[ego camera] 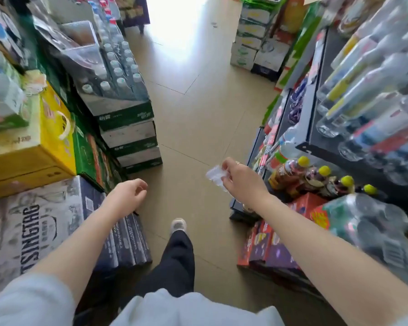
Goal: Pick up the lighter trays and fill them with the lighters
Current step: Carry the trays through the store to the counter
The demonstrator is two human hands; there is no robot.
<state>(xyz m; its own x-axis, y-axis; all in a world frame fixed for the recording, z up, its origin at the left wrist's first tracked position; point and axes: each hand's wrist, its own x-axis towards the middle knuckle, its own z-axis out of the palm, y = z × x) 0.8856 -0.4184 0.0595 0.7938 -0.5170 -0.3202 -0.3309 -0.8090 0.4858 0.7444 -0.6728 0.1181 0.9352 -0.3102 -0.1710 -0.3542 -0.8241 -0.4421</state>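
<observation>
My right hand point(242, 178) is held out over the shop aisle and pinches a small clear plastic piece point(216, 177), possibly a lighter tray; it is blurred. My left hand point(127, 195) hangs in front of the stacked boxes at the left with loosely curled fingers and holds nothing. No lighters show in this view.
Stacked drink cartons point(33, 222) and cases of bottled water point(118, 90) line the left side. A shelf unit point(320, 128) full of bottles runs along the right, with boxes point(269, 245) at its foot. The tiled floor point(193, 118) runs ahead between them. My leg and shoe point(179, 225) are below.
</observation>
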